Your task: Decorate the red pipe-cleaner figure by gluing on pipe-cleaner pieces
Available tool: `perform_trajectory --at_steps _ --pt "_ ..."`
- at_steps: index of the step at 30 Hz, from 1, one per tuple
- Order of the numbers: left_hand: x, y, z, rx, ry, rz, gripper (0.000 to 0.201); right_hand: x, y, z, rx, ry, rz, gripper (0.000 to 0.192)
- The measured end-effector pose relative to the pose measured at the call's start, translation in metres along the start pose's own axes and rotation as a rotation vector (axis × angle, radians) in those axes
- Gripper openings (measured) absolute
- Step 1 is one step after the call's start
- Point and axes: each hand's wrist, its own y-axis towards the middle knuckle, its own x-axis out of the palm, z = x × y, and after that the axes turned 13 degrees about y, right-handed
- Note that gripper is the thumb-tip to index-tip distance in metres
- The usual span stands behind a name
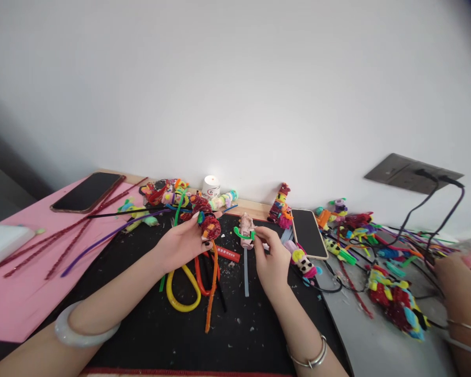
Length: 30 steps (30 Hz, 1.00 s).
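My left hand (182,242) grips a red glittery pipe-cleaner ball (211,227) with orange and yellow stems hanging below it over the black mat (141,314). My right hand (270,259) pinches a small pink figure with a green pipe-cleaner loop (245,230), which sits on a pale stick (246,275) standing down to the mat. The two hands are close together, a few centimetres apart. A yellow pipe-cleaner loop (182,290) and an orange one (212,293) lie under the left hand.
A phone (87,191) and dark red pipe cleaners (63,241) lie on the pink sheet at left. A second phone (309,233) lies right of centre. Finished pipe-cleaner figures (396,301) and cables crowd the right. Another person's hand (461,280) works at the far right. A small white candle (211,186) stands by the wall.
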Motion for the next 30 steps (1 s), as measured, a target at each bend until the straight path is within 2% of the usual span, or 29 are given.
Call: perform_trajectory --at_steps 5,10,15,19,25,30 --pt "-0.001 0.000 -0.004 0.004 0.029 -0.051 0.020 -0.002 0.003 0.001 0.112 0.101 -0.011 0.015" --pt "-0.005 0.003 -0.008 -0.001 0.041 -0.073 0.012 0.001 0.004 0.002 0.245 0.282 -0.112 0.014" --pt "-0.006 0.004 -0.012 -0.037 0.039 -0.034 0.014 0.005 0.002 -0.002 0.260 0.281 -0.207 0.013" --pt "-0.006 0.004 -0.013 -0.092 0.063 -0.053 0.017 0.007 0.002 -0.006 0.301 0.313 -0.249 0.013" --pt "-0.007 0.004 -0.015 -0.147 0.057 -0.096 0.019 0.009 0.002 -0.008 0.334 0.353 -0.222 0.012" --pt "-0.011 0.005 -0.017 -0.221 0.072 -0.187 0.026 0.008 0.001 -0.006 0.317 0.331 -0.212 0.013"
